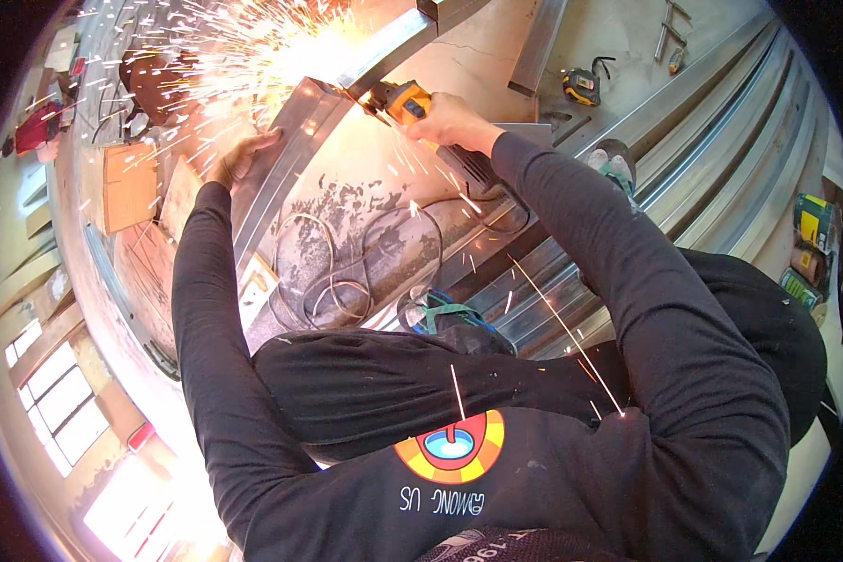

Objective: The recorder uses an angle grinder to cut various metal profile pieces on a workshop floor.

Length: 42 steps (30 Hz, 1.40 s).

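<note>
My right hand (pixel 454 124) is closed around a yellow and black angle grinder (pixel 407 101). The grinder's head sits at the meeting point of two square steel tubes, and a bright spray of sparks fans out from there to the upper left. The nearer tube (pixel 288 161) slants down toward me, its open end up by the grinder. My left hand (pixel 242 161) grips this tube's left side, fingers at its edge. Beyond the grinder, the other tube (pixel 398 45) runs up to the right. Glare hides the cutting disc and the contact point.
A cable (pixel 332 276) lies coiled on the floor before my knees. Long steel profiles (pixel 721 155) stretch along the right, with a tape measure (pixel 583 86) beside them. A wooden box (pixel 129 189) stands left of my left hand. My shoe (pixel 445 314) is near the cable.
</note>
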### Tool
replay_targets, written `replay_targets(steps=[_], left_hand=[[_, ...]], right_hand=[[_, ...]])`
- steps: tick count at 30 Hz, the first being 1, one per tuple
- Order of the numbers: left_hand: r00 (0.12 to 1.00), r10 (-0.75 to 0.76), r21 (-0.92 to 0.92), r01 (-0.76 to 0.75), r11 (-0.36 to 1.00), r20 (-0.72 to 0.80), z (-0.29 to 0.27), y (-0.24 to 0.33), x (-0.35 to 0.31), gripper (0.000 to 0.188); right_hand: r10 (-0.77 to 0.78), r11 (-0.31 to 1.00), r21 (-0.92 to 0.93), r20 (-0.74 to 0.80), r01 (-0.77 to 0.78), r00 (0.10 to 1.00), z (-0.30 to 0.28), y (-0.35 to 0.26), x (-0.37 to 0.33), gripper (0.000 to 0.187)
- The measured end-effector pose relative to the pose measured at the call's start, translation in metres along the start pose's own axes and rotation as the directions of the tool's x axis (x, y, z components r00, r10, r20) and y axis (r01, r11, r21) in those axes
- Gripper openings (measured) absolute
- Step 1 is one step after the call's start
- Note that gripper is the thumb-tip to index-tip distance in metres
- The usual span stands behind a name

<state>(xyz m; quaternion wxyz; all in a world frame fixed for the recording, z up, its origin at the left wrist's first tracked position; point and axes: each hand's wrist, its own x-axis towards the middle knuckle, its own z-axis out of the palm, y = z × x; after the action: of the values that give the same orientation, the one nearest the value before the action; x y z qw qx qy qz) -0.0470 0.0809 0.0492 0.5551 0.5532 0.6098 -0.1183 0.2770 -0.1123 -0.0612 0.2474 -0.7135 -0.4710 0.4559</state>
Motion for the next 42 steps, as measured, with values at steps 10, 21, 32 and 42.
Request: replay_targets(steps=[10,21,32,42], left_hand=[[0.994,0.113,-0.014,-0.113,0.994,0.003,-0.021,-0.024,0.013,0.063],[0.989,0.124,0.099,-0.131,0.986,0.078,-0.011,-0.004,-0.005,0.073],[0.977,0.188,0.159,-0.171,0.972,-0.098,0.007,-0.007,-0.006,0.091],[0.984,0.159,0.195,-0.141,0.971,-0.082,0.018,0.018,-0.063,0.099]], right_hand=[[-0.026,1.000,0.001,-0.002,0.026,1.000,0.002,-0.005,0.002,0.061],[-0.042,0.995,0.094,0.029,0.039,0.999,0.005,-0.004,0.007,0.056],[-0.020,0.963,0.271,0.095,-0.007,0.995,0.003,-0.010,-0.002,0.033],[0.019,0.952,0.301,0.140,-0.061,0.990,0.003,-0.005,-0.007,0.026]])
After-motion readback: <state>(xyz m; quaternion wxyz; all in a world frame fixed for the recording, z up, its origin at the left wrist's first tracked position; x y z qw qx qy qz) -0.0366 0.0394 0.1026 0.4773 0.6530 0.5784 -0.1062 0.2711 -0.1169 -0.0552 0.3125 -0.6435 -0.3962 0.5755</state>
